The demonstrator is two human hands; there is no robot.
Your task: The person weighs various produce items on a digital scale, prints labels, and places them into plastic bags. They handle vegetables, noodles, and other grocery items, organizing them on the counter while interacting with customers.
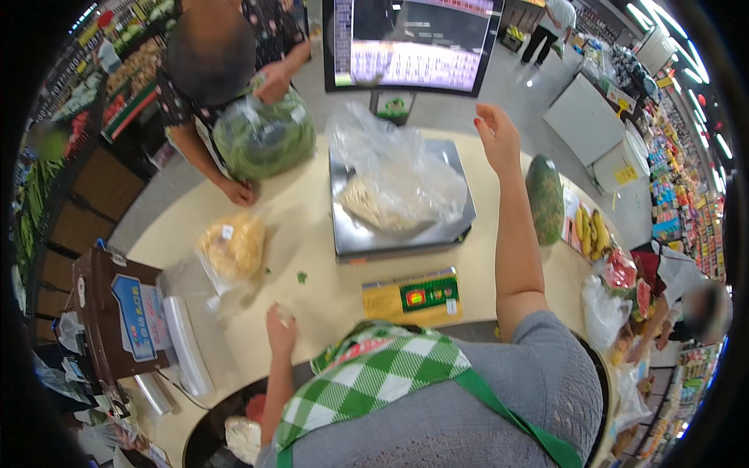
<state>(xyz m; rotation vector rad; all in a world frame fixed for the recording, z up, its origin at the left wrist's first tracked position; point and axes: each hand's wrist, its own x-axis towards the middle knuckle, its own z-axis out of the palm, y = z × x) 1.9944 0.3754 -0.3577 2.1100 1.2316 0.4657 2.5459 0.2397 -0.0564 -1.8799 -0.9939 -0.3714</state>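
My right hand (497,137) reaches out, raised beyond the scale's right side near the monitor (412,47). It holds nothing, its fingers loosely bent and apart. Over the front of the counter, my left hand (282,330) is partly curled; something pale shows at its fingertips, too blurred to name. The weighing scale (351,243) carries a clear plastic bag (409,175) of pale, noodle-like food (366,202). Left of the scale lies a bag of yellow food (234,245) with a label. A yellow-and-green box (412,295) lies in front of the scale.
Across the counter (316,245), a person (275,35) has a bag of leafy greens (266,137). A brown wrapping machine (111,316) and film roll (186,345) stand at left. A long green melon (544,199) and bananas (591,231) lie at right. Another person (664,316) is far right.
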